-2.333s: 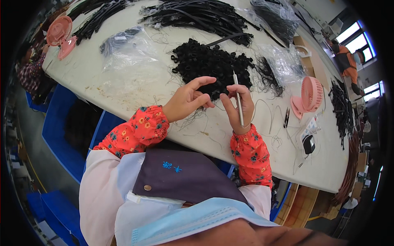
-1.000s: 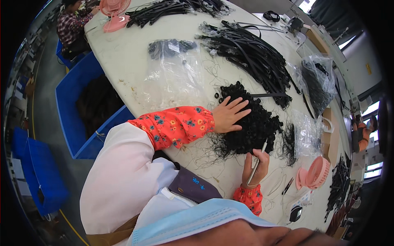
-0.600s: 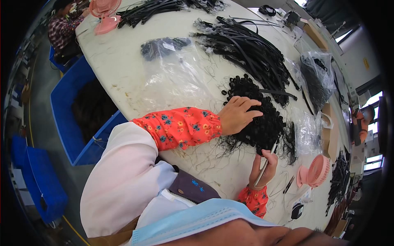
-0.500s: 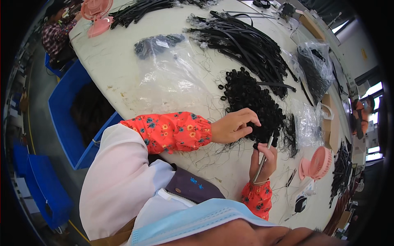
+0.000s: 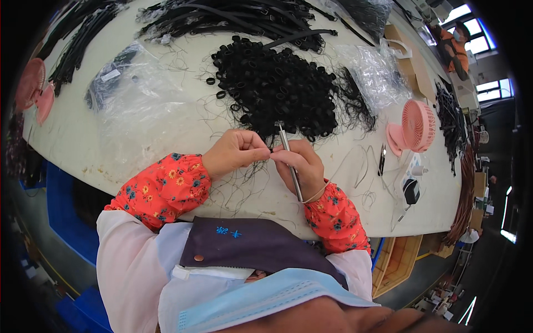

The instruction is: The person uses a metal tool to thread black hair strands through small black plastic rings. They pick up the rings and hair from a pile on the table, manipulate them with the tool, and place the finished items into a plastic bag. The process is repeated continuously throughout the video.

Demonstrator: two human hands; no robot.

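Observation:
My two hands meet just in front of a heap of small black loops (image 5: 277,83). The left hand (image 5: 234,154) is closed, thumb and finger pinching a tiny black piece (image 5: 271,150), likely one of these loops, mostly covered by the fingertips. My right hand (image 5: 304,165) is closed too, its fingertips against the same piece. Held in that hand is a slim silver pen-shaped tool (image 5: 292,167), its narrow tip pointing away from me toward the heap. A thin pale cord (image 5: 360,176) lies on the table beside the right wrist.
Black straps (image 5: 233,19) lie beyond the heap. Clear plastic bags lie left (image 5: 139,94) and right (image 5: 380,69). A pink fan (image 5: 416,126), a power strip (image 5: 413,169) and a black plug-in adapter (image 5: 411,191) are at right. Loose threads litter the white table (image 5: 255,216).
The view has swung to the right. My left hand has come away from the heap, and its fingertips now meet those of my right hand, which still holds the silver tool.

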